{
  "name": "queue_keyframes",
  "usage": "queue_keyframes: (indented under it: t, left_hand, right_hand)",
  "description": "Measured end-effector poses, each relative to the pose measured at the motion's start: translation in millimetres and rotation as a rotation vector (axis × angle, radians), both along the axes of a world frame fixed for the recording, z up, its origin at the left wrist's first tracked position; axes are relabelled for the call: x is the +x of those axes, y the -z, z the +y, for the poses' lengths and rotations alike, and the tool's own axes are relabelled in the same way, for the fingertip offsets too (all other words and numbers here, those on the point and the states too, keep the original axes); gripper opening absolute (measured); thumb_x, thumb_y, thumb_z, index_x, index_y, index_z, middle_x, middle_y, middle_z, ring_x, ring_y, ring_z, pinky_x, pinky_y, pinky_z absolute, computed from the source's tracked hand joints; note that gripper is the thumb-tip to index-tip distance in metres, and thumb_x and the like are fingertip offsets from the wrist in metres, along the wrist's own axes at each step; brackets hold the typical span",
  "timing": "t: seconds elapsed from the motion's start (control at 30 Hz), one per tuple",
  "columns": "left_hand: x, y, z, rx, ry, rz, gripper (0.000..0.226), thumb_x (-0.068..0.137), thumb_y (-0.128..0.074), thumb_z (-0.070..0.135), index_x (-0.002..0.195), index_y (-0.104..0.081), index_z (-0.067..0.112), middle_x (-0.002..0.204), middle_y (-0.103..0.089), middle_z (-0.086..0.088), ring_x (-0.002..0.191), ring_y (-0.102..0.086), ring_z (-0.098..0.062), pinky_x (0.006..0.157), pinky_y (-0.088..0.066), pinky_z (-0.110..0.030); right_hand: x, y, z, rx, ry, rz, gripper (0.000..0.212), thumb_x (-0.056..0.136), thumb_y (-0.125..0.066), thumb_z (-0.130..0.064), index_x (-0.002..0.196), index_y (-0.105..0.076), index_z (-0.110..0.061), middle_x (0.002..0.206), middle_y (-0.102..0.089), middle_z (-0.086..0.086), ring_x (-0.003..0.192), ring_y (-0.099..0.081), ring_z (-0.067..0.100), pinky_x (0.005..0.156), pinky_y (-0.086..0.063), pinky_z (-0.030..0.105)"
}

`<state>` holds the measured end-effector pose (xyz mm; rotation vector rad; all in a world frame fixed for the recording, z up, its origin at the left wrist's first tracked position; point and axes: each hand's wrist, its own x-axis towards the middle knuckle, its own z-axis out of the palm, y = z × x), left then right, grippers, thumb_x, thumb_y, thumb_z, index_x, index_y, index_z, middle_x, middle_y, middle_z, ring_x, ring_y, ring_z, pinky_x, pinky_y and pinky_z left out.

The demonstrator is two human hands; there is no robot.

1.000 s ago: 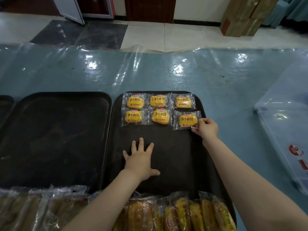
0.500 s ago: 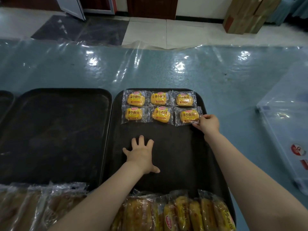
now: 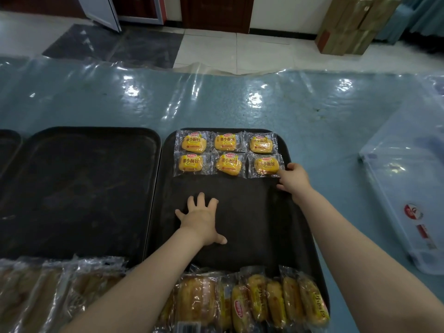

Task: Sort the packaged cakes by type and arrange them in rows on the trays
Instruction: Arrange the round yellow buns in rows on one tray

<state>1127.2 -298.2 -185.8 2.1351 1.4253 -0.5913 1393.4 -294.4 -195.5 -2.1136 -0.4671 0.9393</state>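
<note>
Since a second ago your right hand (image 3: 293, 179) nudged the last cake (image 3: 266, 165) further up to 1 o'clock; it's pinching that wrapper now. Near you, unsorted cakes (image 3: 252, 301) wait at 6 o'clock. Left hand (image 3: 201, 218) lies flat, fingers spread, on the tray (image 3: 245, 212). Two rows of three done, lots left.

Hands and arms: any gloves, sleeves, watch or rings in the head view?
None visible. Left hand and right hand are bare, no gloves or rings showing. Both forearms are uncovered as far as the frame shows, with no sleeve edge, watch or wristband.
</note>
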Motion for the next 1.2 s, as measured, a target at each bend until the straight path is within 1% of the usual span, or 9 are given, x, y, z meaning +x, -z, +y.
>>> queue_keyframes:
  t: [0.2, 0.33, 0.43, 0.53, 0.63, 0.73, 0.87, 1.0, 1.2]
  left_hand:
    - [-17.0, 0.4, -11.9, 0.021, 0.008, -0.100, 0.100, 0.081, -0.072, 0.054, 0.157, -0.009, 0.035, 0.165, 0.009, -0.003, 0.151, 0.010, -0.033, 0.118, -0.006, -0.064]
    - [-38.2, 0.0, -21.5, 0.053, -0.115, -0.274, 0.070, 0.088, -0.065, 0.051, 0.149, -0.037, 0.031, 0.164, -0.016, 0.001, 0.150, -0.012, -0.024, 0.122, -0.014, -0.053]
    - [-52.8, -4.5, -36.2, 0.071, -0.154, -0.357, 0.058, 0.090, -0.065, 0.043, 0.143, -0.046, 0.027, 0.157, -0.032, 0.001, 0.145, -0.029, -0.020, 0.120, -0.024, -0.043]
    - [-65.1, -10.3, -52.9, 0.071, -0.180, -0.459, 0.044, 0.094, -0.063, 0.034, 0.136, -0.055, 0.024, 0.144, -0.049, 0.004, 0.132, -0.045, -0.014, 0.111, -0.038, -0.033]
    - [-75.3, -17.1, -68.2, 0.051, -0.222, -0.542, 0.029, 0.096, -0.060, 0.028, 0.125, -0.061, 0.026, 0.129, -0.058, 0.008, 0.119, -0.054, -0.010, 0.098, -0.045, -0.025]
    - [-84.9, -23.2, -82.1, 0.077, -0.224, -0.568, 0.022, 0.098, -0.056, 0.027, 0.118, -0.064, 0.028, 0.119, -0.061, 0.011, 0.108, -0.055, -0.005, 0.090, -0.044, -0.022]
    - [-95.4, -28.7, -100.4, 0.197, -0.167, -0.570, 0.023, 0.097, -0.055, 0.031, 0.117, -0.065, 0.030, 0.115, -0.062, 0.014, 0.110, -0.055, -0.007, 0.097, -0.048, -0.031]
    - [-106.0, -28.4, -116.4, 0.306, -0.182, -0.631, 0.025, 0.096, -0.058, 0.030, 0.120, -0.065, 0.029, 0.117, -0.060, 0.016, 0.116, -0.049, -0.005, 0.101, -0.044, -0.027]
    - [-121.7, -24.1, -133.5, 0.421, -0.171, -0.613, 0.034, 0.095, -0.060, 0.030, 0.128, -0.060, 0.025, 0.129, -0.052, 0.012, 0.130, -0.037, -0.011, 0.110, -0.031, -0.028]
  right_hand:
    - [-13.6, -17.2, -33.0, -0.012, -0.143, -0.130, 0.063, 0.089, -0.062, -0.022, 0.146, -0.038, -0.012, 0.138, -0.052, 0.011, 0.116, -0.057, 0.030, 0.098, -0.052, 0.050]
    - [-32.6, -27.3, -62.3, -0.007, -0.196, -0.124, 0.059, 0.093, -0.060, -0.018, 0.147, -0.037, -0.014, 0.140, -0.050, 0.012, 0.122, -0.054, 0.031, 0.102, -0.049, 0.050]
    - [-51.1, -29.6, -87.8, -0.016, -0.245, -0.130, 0.055, 0.094, -0.060, -0.019, 0.145, -0.039, -0.017, 0.140, -0.050, 0.011, 0.120, -0.055, 0.028, 0.101, -0.050, 0.049]
    - [-73.8, -34.7, -113.1, -0.032, -0.322, -0.121, 0.052, 0.095, -0.060, -0.020, 0.144, -0.041, -0.019, 0.135, -0.053, 0.005, 0.119, -0.055, 0.023, 0.102, -0.051, 0.045]
    - [-98.8, -41.3, -137.1, -0.022, -0.395, -0.139, 0.048, 0.097, -0.060, -0.020, 0.142, -0.043, -0.020, 0.132, -0.055, 0.000, 0.116, -0.054, 0.016, 0.099, -0.049, 0.034]
    - [-123.3, -46.2, -160.8, -0.007, -0.479, -0.164, 0.044, 0.098, -0.058, -0.020, 0.140, -0.046, -0.022, 0.131, -0.057, -0.004, 0.108, -0.052, 0.008, 0.090, -0.045, 0.023]
    - [-152.8, -45.8, -191.4, 0.013, -0.610, -0.253, 0.040, 0.099, -0.056, -0.020, 0.138, -0.049, -0.023, 0.131, -0.058, -0.006, 0.111, -0.053, 0.005, 0.090, -0.046, 0.018]
    - [-172.8, -40.2, -213.8, 0.054, -0.693, -0.530, 0.037, 0.096, -0.056, -0.021, 0.133, -0.055, -0.023, 0.127, -0.060, -0.006, 0.120, -0.053, 0.011, 0.105, -0.045, 0.032]
    - [-196.0, -34.6, -242.2, 0.150, -0.819, -0.714, 0.040, 0.096, -0.050, -0.025, 0.136, -0.053, -0.023, 0.136, -0.052, -0.009, 0.132, -0.041, 0.010, 0.118, -0.028, 0.031]
